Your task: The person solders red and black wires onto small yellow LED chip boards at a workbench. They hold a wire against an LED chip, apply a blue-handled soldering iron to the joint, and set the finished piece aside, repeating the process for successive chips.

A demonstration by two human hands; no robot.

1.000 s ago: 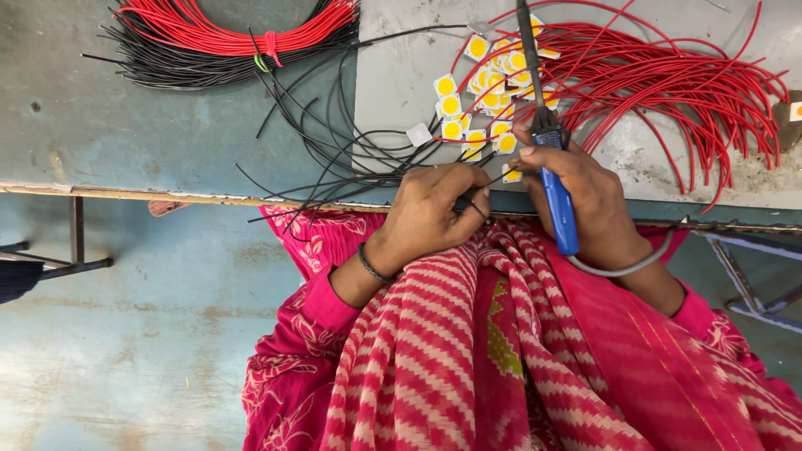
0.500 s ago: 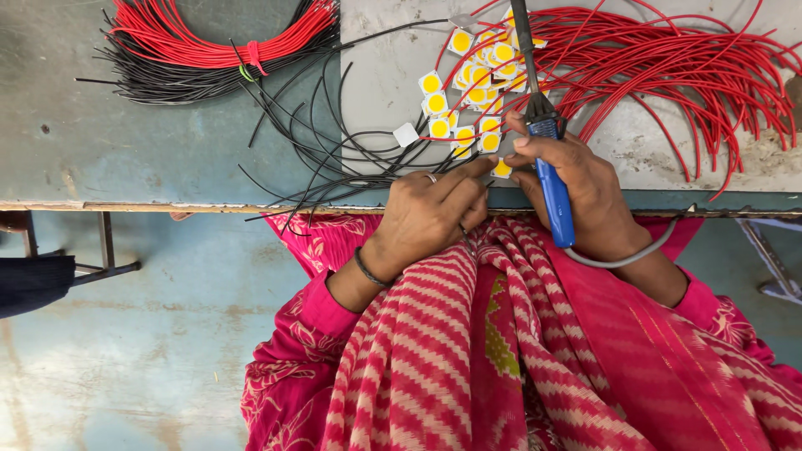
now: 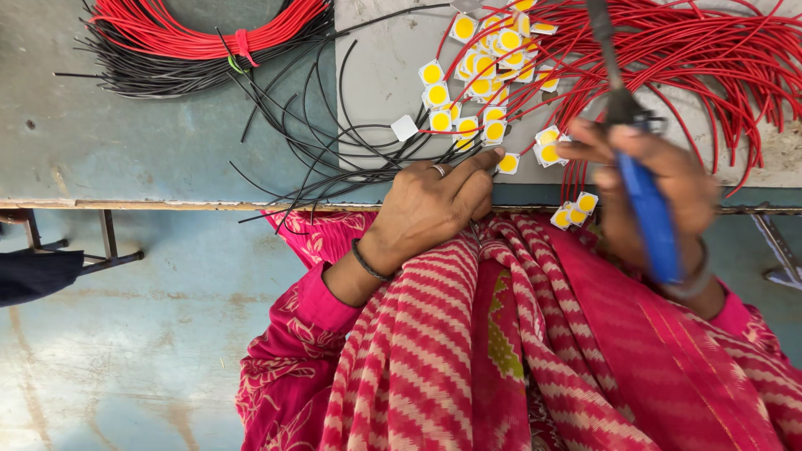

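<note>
While right hand (image 3: 660, 179) fingers clamp blue-handled tool (image 3: 639, 179), tip points away; left hand (image 3: 439, 196) fingers together.

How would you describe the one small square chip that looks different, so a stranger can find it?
On the pale board, look left of the pile of yellow-centred chips, among the black wires. The plain white square lies there alone, showing no yellow.

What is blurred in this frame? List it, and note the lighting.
Head view: the right hand and its blue-handled tool are smeared by motion blur; the left hand, yellow chips and red wires are sharp; light is soft and even, no glare, no hard shadows.
</note>
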